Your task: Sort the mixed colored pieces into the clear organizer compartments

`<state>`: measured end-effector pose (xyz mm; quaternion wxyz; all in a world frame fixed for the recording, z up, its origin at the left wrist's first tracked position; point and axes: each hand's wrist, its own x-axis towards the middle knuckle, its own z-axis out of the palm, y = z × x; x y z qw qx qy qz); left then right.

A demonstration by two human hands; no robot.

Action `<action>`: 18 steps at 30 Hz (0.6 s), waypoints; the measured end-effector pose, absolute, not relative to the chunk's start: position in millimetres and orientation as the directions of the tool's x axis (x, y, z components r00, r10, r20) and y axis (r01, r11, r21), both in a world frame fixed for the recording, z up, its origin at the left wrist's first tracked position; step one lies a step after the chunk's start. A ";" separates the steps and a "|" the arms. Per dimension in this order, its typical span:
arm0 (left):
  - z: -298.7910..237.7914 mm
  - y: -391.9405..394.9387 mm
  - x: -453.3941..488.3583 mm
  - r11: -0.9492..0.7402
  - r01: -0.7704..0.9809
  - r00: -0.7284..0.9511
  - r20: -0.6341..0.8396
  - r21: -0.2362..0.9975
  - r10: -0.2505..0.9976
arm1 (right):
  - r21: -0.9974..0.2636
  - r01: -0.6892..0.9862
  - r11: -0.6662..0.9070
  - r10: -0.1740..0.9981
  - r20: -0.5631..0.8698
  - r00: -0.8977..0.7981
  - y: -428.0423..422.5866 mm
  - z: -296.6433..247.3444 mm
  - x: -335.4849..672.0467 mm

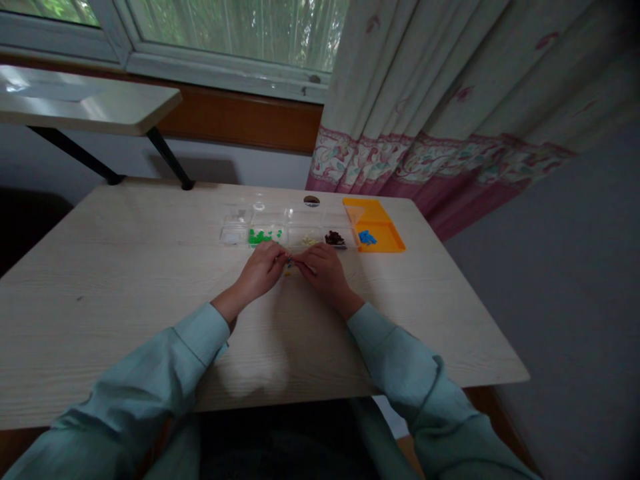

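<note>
Meeting at the centre of the frame, the left hand [261, 270] and the right hand [326, 269] rest on the pale wood-grain table [125, 280], fingertips touching. Both are nearly closed, fingers curled and tips pinched toward each other. Between the tips, low against the table, shows a small yellowish piece [289, 270]. Whether either hand actually grips it cannot be told, and it is too small to tell its long axis or which way it points.

Just above the hands lies a clear compartment box [235, 233], its long side running left to right. 3 of its cells hold green pieces [261, 235], cream pieces [309, 241] and brown pieces [335, 238]. To its right, an orange tray [385, 233] holds blue pieces [367, 237]. No writing can be read anywhere.

A window [225, 33] fills the upper left, above a second tabletop [85, 103] on dark legs. A flowered curtain [450, 100] with a pink border hangs at upper right.
</note>
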<state>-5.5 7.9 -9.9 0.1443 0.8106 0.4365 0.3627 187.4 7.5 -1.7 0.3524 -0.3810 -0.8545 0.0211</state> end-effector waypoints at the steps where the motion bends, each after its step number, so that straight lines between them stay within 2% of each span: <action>1: -9.8 7.9 -5.4 -0.578 0.605 0.358 0.462 0.547 0.811 | -0.302 0.638 0.708 0.665 0.587 -0.461 7.4 -1.8 187.2; 10: -4.1 4.5 -3.6 -0.516 0.642 0.303 0.431 0.567 0.850 | -0.282 0.682 0.675 0.677 0.604 -0.420 11.2 5.0 196.4; 12: -3.2 4.0 -4.0 -0.503 0.633 0.282 0.429 0.589 0.858 | -0.300 0.743 0.598 0.708 0.633 -0.313 18.6 8.5 215.9; 15: -3.0 3.4 -4.7 -0.490 0.623 0.266 0.424 0.610 0.866 | -0.394 0.863 0.318 0.734 0.678 0.039 35.0 7.0 259.2; 16: -3.2 3.2 -4.9 -0.487 0.624 0.261 0.424 0.611 0.867 | -0.433 0.867 0.248 0.723 0.678 0.132 41.4 3.7 274.8; 18: -3.5 3.0 -5.1 -0.488 0.624 0.257 0.429 0.610 0.866 | -0.522 0.825 0.219 0.708 0.666 0.234 53.8 -6.8 303.3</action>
